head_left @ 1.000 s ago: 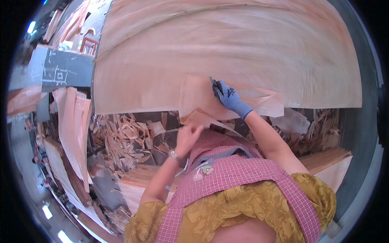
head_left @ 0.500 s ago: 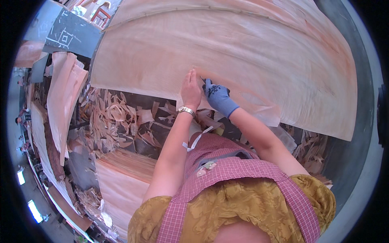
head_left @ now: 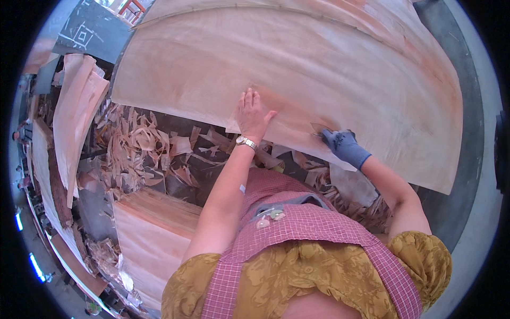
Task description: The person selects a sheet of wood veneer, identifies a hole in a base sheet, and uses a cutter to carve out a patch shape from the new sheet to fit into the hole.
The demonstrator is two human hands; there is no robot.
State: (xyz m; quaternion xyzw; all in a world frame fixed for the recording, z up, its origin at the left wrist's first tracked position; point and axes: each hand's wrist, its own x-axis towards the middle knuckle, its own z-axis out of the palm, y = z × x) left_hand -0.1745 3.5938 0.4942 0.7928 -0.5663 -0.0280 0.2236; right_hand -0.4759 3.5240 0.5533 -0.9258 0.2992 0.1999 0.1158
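A large, thin sheet of pinkish wood veneer covers the worktable in front of me. My left hand lies flat near its front edge, fingers forward and thumb out to the side. Under that palm is a smaller, darker veneer piece, overlapping the big sheet. To the right, my right hand, in a blue glove with dark fingertips, is closed around a small knife. Only the knife's thin front part shows at the sheet's surface; the fingers hide the rest.
Torn veneer scraps lie in a heap below the sheet's front edge. A veneer stack stands at my lower left, and loose sheets hang farther left. A long thin strip crosses the far part of the sheet.
My right hand has moved right and nearer, away from my left hand, with the knife. The left hand stays near its place, its thumb now spread out.
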